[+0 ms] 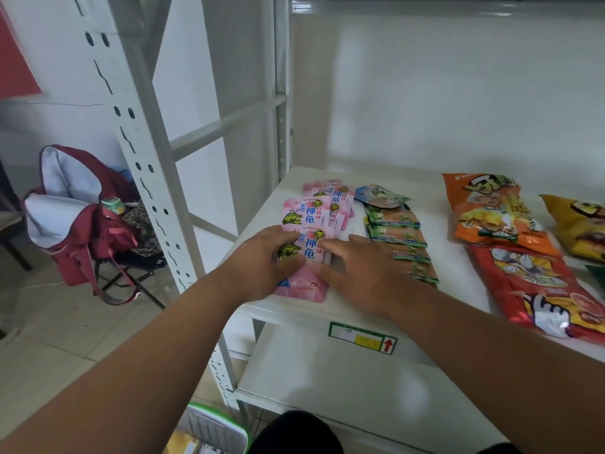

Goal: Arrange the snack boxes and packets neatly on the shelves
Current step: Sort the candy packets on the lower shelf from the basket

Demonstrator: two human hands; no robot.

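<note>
Both hands on the pink packets at the shelf's front.
Left hand [262, 262] grips the nearest pink packet [306, 257]; right hand [363, 273] lies flat, fingers spread, beside it on the shelf [458, 290].

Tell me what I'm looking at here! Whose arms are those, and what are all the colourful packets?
There is one picture, taken by a camera worn on a person's head, so you see what they see: their own two arms reaching forward. No robot here.

They stand at a white metal shelf and are tidying snacks on it. The left hand grips the nearest pink packet at its left side, and the right hand lies with straight fingers at its right side. More pink packets sit behind it in a row.

Next to them is a row of small green packets. Further right lie an orange bag, a red bag and a yellow bag.

On the left, off the shelf, a red backpack sits open on a folding chair.
</note>
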